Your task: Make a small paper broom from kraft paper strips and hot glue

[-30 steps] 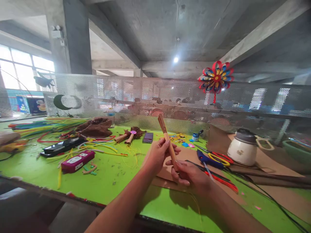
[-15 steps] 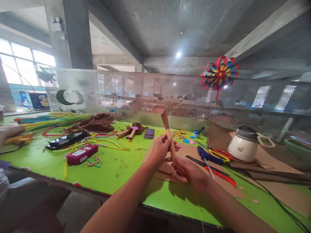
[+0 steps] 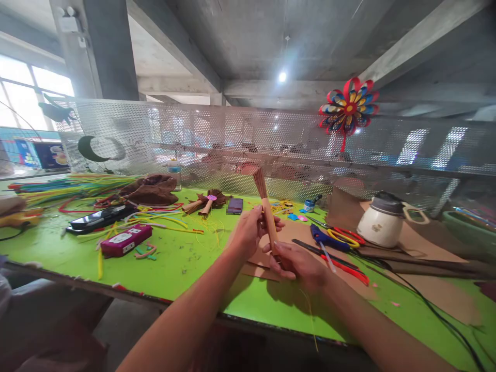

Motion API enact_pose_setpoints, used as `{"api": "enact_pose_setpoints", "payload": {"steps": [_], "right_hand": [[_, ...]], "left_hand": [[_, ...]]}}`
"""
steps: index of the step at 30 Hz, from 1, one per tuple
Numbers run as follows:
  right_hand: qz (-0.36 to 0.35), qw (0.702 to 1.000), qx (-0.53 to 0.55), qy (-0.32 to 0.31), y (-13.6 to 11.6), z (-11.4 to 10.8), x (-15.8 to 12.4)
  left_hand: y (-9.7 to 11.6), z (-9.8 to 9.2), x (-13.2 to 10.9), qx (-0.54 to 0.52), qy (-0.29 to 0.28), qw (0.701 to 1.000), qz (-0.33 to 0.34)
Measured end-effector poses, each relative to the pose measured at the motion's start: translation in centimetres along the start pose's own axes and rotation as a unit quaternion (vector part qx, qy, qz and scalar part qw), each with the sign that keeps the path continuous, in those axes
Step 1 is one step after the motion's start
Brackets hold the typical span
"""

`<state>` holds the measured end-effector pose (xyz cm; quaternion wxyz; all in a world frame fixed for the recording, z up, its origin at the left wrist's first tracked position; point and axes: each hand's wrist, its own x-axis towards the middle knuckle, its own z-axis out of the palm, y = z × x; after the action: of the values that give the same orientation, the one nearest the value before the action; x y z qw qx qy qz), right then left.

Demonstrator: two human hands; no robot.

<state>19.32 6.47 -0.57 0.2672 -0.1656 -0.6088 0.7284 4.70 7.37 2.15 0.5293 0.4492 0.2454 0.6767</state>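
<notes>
White kettle (image 3: pixel 377 225) at right, scissors (image 3: pixel 341 238) near it, pink case (image 3: pixel 126 240) and coloured strips (image 3: pixel 70 186) on green table (image 3: pixel 182 271).

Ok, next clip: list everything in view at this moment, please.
fringed paper roll: one, brown, upright in both hands
table: one, green, under everything
cardboard sheet: brown, beneath the hands
scissors: at least one pair, yellow and red handles, right of hands
kettle: one, white, dark lid, right
pink case: one, left
strips: many, mixed colours, far left
pinwheel: one, red, blue, yellow, on mesh screen
left hand: grips roll's middle
right hand: grips roll's base
</notes>
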Motion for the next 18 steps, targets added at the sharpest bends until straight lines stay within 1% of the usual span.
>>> {"api": "enact_pose_setpoints", "payload": {"steps": [3,8,9,10,11,12,14,16,18], "right_hand": [[0.005,1.0,-0.013,-0.008,-0.3,-0.4,0.0],[0.022,0.997,-0.073,0.012,-0.5,-1.9,-0.1],[0.026,0.995,-0.098,0.016,-0.6,-2.3,-0.1],[0.029,0.989,-0.145,0.023,-0.6,-2.7,-0.1],[0.03,0.977,-0.209,0.035,-0.7,-3.0,-0.1],[0.03,0.959,-0.278,0.049,-0.9,-3.3,-0.1],[0.026,0.914,-0.399,0.076,-1.2,-4.0,0.1],[0.018,0.879,-0.467,0.093,-1.6,-4.6,0.3],[0.007,0.849,-0.517,0.109,-1.9,-5.1,0.3]], "left_hand": [[0.2,0.0,0.2,0.006,0.024,0.999,-0.02],[0.1,-0.7,0.9,0.086,0.13,0.987,-0.036],[0.0,-1.0,1.1,0.101,0.149,0.983,-0.031],[0.0,-1.4,1.3,0.114,0.166,0.979,-0.022],[-0.1,-1.7,1.5,0.125,0.185,0.975,-0.01],[0.0,-2.1,1.7,0.14,0.209,0.968,0.008],[0.4,-2.8,2.1,0.17,0.265,0.947,0.06],[1.5,-3.5,2.4,0.2,0.322,0.917,0.129],[3.1,-4.0,2.4,0.221,0.373,0.878,0.203]]}}
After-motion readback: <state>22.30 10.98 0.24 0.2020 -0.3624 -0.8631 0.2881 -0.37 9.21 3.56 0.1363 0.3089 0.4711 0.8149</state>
